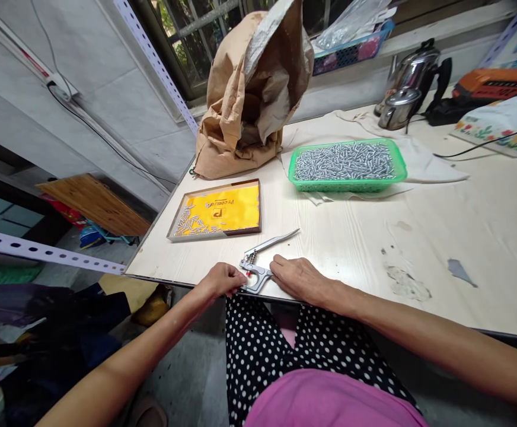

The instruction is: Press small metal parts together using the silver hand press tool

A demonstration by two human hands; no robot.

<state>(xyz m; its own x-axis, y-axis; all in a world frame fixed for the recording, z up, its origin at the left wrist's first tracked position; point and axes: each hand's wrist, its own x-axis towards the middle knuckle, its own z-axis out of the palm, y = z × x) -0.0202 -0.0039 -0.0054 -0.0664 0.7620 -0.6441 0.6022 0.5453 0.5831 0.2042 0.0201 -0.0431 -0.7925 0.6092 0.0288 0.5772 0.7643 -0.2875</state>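
Observation:
Near the table's front edge lie grey metal hand pliers [258, 283] with a C-shaped frame, a coil spring and a small red part at the jaw. Their long upper handle is raised and points away to the right. My right hand [300, 277] is closed at the right side of the frame, on the lower handle, most of which is hidden. At the jaw's left, my left hand [223, 279] has its fingers pinched together; whatever is in them is too small or hidden to name. Beyond the pliers lies a shallow tray [241, 230] with a yellow bottom and small metal pins [191, 224] at its left end.
A green plastic basket [347, 185] full of small metal pins sits on a white cloth farther back. Behind the tray stands a large brown paper bag [227, 118]. At the back right are a metal kettle [414, 68], a small metal pot [398, 110] and an orange device [490, 83].

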